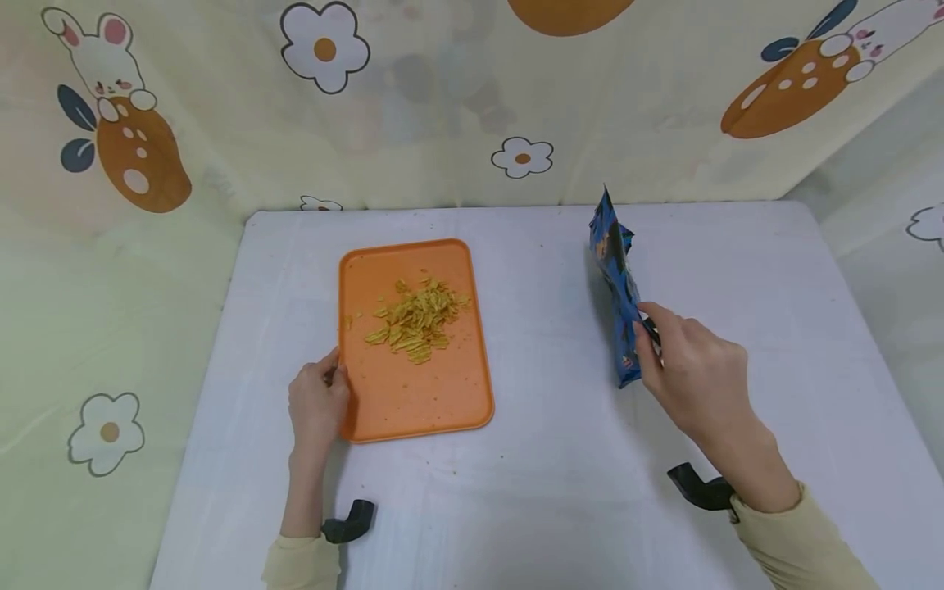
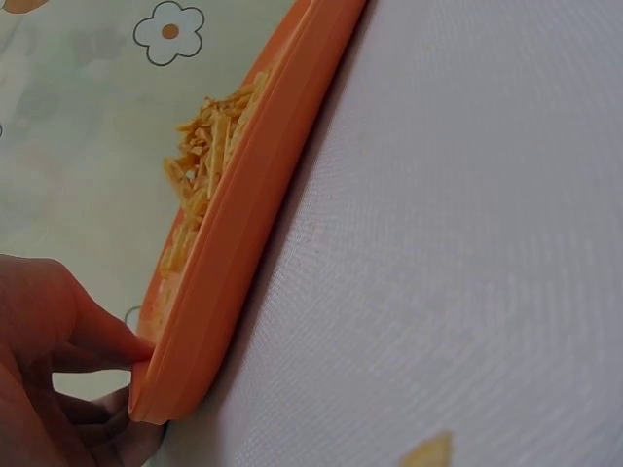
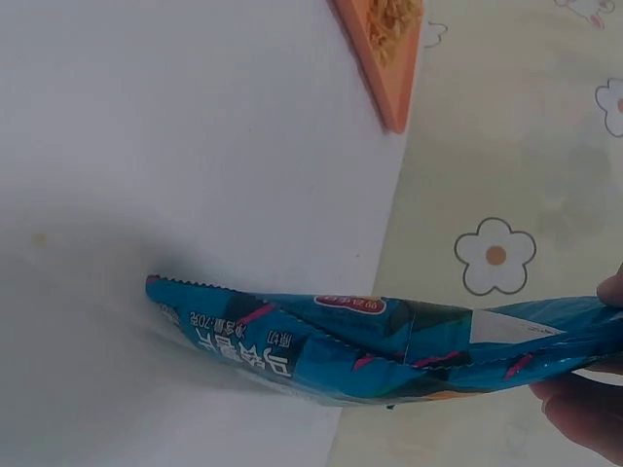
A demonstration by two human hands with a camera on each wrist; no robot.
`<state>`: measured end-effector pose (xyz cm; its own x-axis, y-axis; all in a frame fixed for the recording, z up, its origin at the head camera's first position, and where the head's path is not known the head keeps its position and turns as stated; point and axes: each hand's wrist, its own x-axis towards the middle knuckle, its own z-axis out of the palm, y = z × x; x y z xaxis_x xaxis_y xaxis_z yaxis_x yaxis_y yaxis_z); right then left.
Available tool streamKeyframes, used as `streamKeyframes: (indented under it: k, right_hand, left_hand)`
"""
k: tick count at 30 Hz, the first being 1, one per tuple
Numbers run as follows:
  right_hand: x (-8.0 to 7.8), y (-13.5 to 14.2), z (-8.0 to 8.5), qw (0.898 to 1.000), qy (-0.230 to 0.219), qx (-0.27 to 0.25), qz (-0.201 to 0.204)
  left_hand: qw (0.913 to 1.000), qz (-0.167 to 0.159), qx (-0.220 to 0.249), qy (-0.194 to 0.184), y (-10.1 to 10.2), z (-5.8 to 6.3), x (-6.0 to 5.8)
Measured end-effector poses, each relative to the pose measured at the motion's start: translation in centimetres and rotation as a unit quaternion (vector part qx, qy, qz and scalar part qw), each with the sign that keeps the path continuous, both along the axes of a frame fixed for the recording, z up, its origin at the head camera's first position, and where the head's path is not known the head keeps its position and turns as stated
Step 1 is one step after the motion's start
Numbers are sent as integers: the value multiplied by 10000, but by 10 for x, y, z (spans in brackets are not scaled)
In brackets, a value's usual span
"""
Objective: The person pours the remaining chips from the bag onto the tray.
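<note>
An orange tray (image 1: 413, 401) lies left of the table's middle, bearing a loose heap of broken yellow chips (image 1: 420, 318). My left hand (image 1: 319, 401) pinches the tray's left rim, thumb on top and fingers beneath, as the left wrist view shows. On the right, my right hand (image 1: 693, 369) grips a blue chip bag (image 1: 615, 287) by its side between thumb and fingers. The bag looks flattened and stands on edge over the table. In the right wrist view, white lettering shows on the chip bag (image 3: 292, 341), and its crimped end points away from the hand.
The white table (image 1: 546, 492) carries a few small crumbs below the tray. One yellow crumb (image 2: 428, 452) lies near the left wrist camera. Behind the table hangs a pale patterned cloth (image 1: 442, 106). Black camera mounts (image 1: 350, 522) sit on both wrists.
</note>
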<state>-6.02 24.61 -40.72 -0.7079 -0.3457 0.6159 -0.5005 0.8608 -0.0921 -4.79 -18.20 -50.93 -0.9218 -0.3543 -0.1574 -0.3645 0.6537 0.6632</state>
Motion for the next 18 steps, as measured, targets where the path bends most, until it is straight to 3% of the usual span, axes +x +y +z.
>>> streamKeyframes:
  k: [9, 18]
  right_hand:
    - [-1, -12, 1, 9988, -266, -396, -65]
    - [2, -33, -13, 9964, -458, -698, -133]
  left_hand:
    - [10000, 36, -48, 37, 0, 0, 0]
    - [10000, 45, 11, 39, 1, 0, 0]
